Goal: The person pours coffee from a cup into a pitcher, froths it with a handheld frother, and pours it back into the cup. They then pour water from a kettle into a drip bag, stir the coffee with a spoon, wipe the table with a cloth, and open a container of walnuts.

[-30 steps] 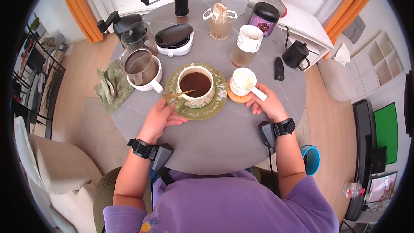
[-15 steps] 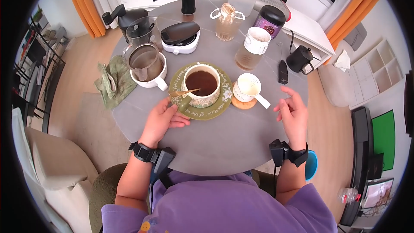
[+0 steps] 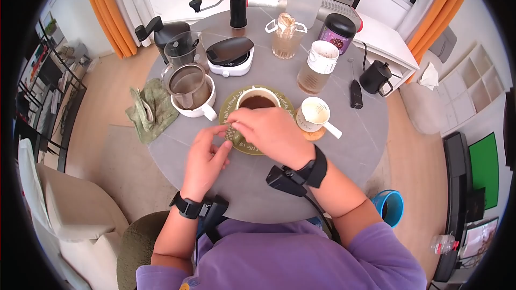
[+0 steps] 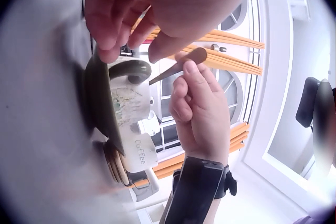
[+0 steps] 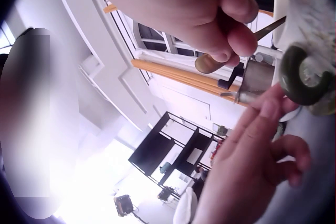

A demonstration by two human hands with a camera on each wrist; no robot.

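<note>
A floral cup of dark brown coffee stands on a green lettered saucer, its green handle towards me. My right hand reaches across the cup's near side. Between thumb and fingers it pinches the flat end of a gold-coloured spoon, which slants down to the cup; its tip is hidden. My left hand is at the saucer's near left edge, fingertips right by the rim and the cup handle, thumb spread apart. A small white cup marked coffee sits on a wooden coaster at the right.
On the left are a white cup with a metal filter in it and a green cloth. Behind stand a white scale, a hand grinder, a glass with a drip bag, a glass server and a black jar.
My right hand has left the small white cup, lifted away, and swung left to the spoon, which it now pinches. The left hand stays by the saucer, its thumb spreading apart.
</note>
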